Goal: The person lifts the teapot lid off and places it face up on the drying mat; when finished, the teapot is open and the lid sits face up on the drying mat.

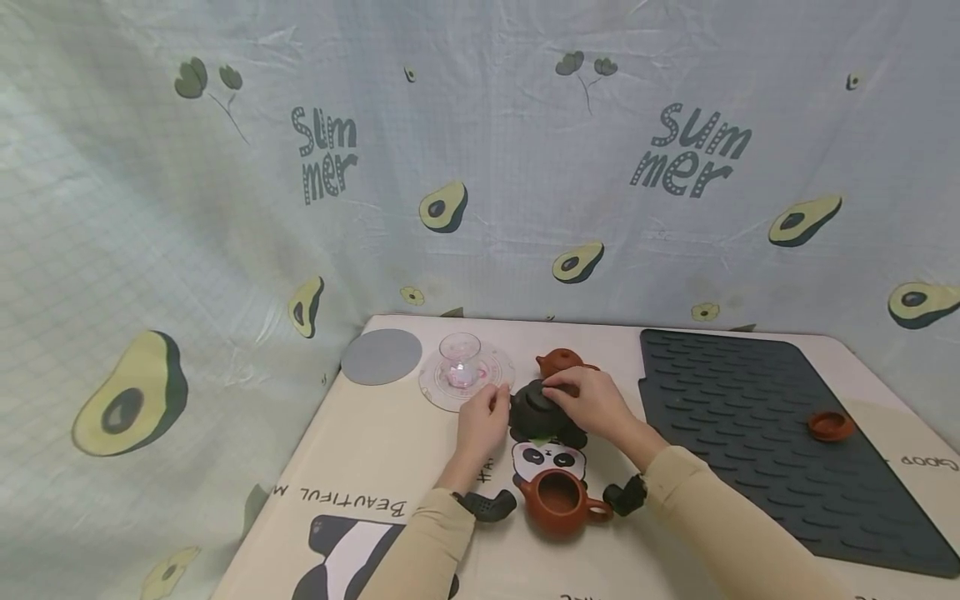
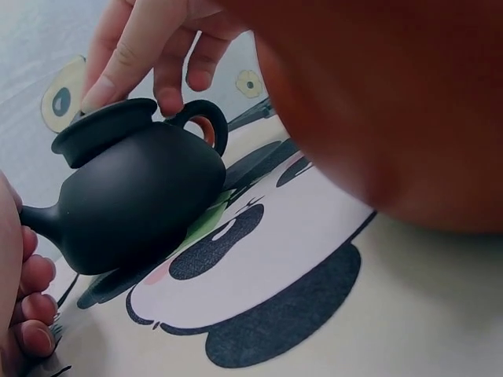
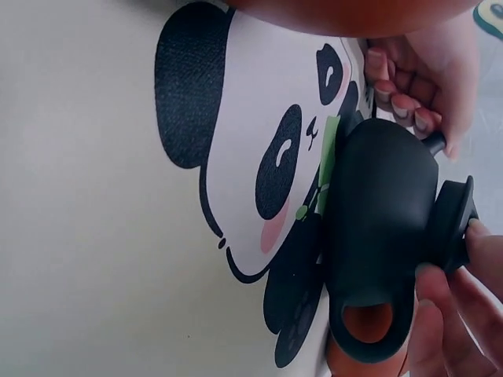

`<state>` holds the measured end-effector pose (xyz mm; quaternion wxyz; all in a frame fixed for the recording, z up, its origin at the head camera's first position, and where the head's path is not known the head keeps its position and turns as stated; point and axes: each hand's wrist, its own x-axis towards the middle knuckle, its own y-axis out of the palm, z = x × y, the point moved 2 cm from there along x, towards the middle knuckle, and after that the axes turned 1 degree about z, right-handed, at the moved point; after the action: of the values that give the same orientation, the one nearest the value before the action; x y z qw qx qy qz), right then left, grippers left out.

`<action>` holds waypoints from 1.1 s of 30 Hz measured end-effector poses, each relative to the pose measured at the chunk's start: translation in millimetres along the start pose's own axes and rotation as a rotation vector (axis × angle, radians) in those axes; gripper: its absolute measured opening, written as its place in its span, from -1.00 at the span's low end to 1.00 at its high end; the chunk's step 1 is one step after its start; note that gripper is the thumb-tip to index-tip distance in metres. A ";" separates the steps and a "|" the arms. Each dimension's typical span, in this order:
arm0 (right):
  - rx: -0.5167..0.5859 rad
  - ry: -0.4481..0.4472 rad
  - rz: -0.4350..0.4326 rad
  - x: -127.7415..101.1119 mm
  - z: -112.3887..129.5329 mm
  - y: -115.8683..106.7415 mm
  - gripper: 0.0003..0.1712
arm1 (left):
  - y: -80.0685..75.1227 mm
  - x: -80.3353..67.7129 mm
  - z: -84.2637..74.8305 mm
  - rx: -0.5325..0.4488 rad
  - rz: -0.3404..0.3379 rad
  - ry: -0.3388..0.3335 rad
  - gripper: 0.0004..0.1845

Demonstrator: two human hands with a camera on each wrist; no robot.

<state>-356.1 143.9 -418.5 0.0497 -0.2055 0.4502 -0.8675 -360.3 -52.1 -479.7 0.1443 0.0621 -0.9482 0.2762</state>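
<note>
Two hands are working on the black teapot (image 1: 542, 411), which is standing upright on the panda print of the desk (image 1: 375, 450). The right hand (image 1: 592, 398) is pinching the rim of its lid from above, fingers (image 2: 130, 55) curled onto it, so the lid is sitting on the pot or very nearly so. The left hand (image 1: 483, 421) is lying at the spout, fingertips (image 3: 397, 98) curled beside it; whether it is truly gripping I cannot tell. Just in front of the black teapot an open brown teapot (image 1: 558, 502) is waiting lidless. Behind it stands another brown teapot (image 1: 562, 362); left of it, a glass (image 1: 460, 360) on a saucer (image 1: 495, 371). A brown lid (image 1: 831, 425) is lying well right, on the ribbed mat (image 1: 750, 417), so I judge the lidding about half done.
</note>
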 end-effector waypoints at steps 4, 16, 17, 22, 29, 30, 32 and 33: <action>-0.009 -0.046 -0.037 -2.0 2.7 -3.4 -0.82 | 0.1 0.1 -0.2 -0.009 0.016 -0.007 -0.63; 0.017 -0.016 -0.038 -6.0 0.8 -8.8 -0.83 | -0.2 1.1 -2.0 -0.002 0.030 -0.004 -0.63; 0.027 -0.003 -0.035 -6.4 0.1 -8.6 -0.82 | 0.0 1.2 -2.0 -0.002 0.031 -0.003 -0.63; 0.096 0.088 -0.032 -8.8 -0.9 -9.5 -0.82 | 0.2 0.5 -1.8 -0.010 0.034 -0.001 -0.63; 0.156 0.194 -0.038 -12.1 -3.4 -15.5 -0.83 | -0.8 -0.5 -1.1 -0.007 0.035 -0.011 -0.62; 0.164 0.203 -0.039 -12.5 -4.1 -16.3 -0.83 | -1.1 -0.6 -0.9 -0.005 0.034 -0.013 -0.62; 0.185 0.221 -0.043 -13.2 -5.6 -17.6 -0.83 | -1.8 -1.0 -1.1 -0.005 0.033 -0.014 -0.62; 0.193 0.226 -0.043 -13.6 -6.3 -18.2 -0.83 | -2.3 -1.1 -1.1 -0.006 0.032 -0.015 -0.62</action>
<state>-344.5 163.1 -411.4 -0.0005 -0.1105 0.3630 -0.9252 -358.5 -53.3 -478.0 0.1327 0.0485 -0.9509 0.2753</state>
